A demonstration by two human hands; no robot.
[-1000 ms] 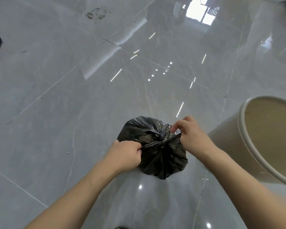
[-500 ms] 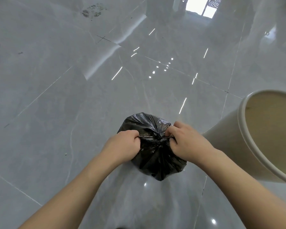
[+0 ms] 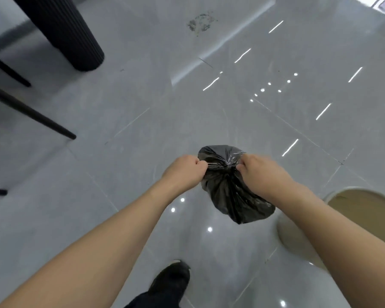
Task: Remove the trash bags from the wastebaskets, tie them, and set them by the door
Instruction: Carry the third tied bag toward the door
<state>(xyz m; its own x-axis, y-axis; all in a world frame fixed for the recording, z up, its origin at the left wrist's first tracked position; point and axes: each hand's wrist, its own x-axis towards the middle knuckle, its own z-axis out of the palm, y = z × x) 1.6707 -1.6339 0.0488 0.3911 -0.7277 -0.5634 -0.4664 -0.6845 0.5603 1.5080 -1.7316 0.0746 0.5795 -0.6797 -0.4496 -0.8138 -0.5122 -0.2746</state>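
A small black trash bag (image 3: 233, 196) hangs in the air above the grey tiled floor, its mouth gathered into a tight twist. My left hand (image 3: 183, 171) grips the plastic on the left of the twist. On the right side my right hand (image 3: 262, 172) pinches the other end. The two ends are pulled apart between my fists. A cream wastebasket (image 3: 293, 232) with no bag in it stands at the lower right, partly hidden behind my right forearm.
A thick black ribbed table pedestal (image 3: 69, 34) stands at the upper left, with thin black chair legs (image 3: 31, 114) slanting below it. My black shoe (image 3: 171, 278) is at the bottom centre. A dirty smudge (image 3: 200, 23) marks the floor far ahead.
The view has swung left and lifted, bringing the table pedestal, chair legs and my shoe into sight. The bag is now higher off the floor, and my fists have pulled its ends apart.
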